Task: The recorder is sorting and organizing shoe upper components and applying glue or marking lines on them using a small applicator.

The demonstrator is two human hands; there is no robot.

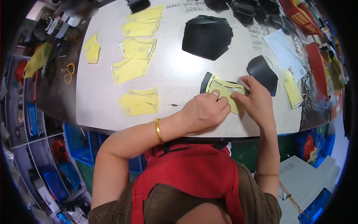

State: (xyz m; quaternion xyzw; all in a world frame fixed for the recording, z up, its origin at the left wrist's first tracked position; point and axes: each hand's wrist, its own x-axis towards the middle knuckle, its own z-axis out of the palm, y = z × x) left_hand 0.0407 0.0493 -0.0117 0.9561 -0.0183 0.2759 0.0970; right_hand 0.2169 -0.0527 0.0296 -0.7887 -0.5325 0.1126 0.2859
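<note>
A yellow pattern template (223, 84) with a curved black slot line lies on a black sheet piece (205, 80), whose edge shows past the template's left side. My left hand (209, 109), ringed and with fingers curled, presses down on the template's near part. At its right edge, my right hand (260, 100) is closed in a pinch around a slim pale pen-like tool (244, 83), partly hidden by the fingers. Just beyond that hand rests another black cut piece (263, 72). A larger black stack of pieces (207, 37) sits farther back on the white table (171, 74).
Several yellow templates (138, 101) lie in a column on the left, with a smaller yellow piece (92, 48) beyond. Orange-handled scissors (69, 72) are off the left edge. At the right are a folded yellow piece (292, 89), white paper (285, 52) and a red box (317, 69).
</note>
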